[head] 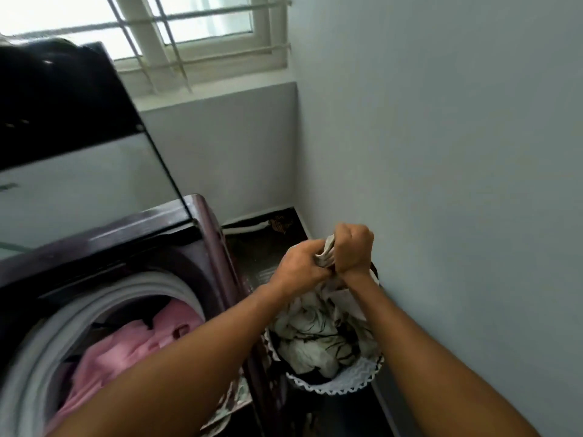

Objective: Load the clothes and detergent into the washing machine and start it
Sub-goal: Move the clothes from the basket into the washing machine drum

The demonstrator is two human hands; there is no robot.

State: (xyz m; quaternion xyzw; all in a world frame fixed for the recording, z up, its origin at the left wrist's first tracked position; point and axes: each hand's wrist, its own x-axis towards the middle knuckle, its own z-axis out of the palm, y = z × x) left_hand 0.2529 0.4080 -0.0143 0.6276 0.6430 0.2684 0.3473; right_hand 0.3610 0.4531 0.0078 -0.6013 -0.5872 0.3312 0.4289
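Both the left hand (301,263) and right hand (355,247) clench a bunched white patterned cloth (326,255) above the laundry basket (340,384), beside the open washing machine (104,247) holding pink clothes (126,351).

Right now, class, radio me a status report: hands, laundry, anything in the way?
Left hand and right hand both gripping white patterned cloth above basket. Washer lid up, pink clothes inside. Nothing blocking.

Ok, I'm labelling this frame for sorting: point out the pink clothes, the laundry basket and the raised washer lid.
pink clothes (126,351): head view, on the folds lying in the drum.
laundry basket (344,384): head view, on its white lace rim nearest the camera.
washer lid (82,181): head view, on its glass panel.
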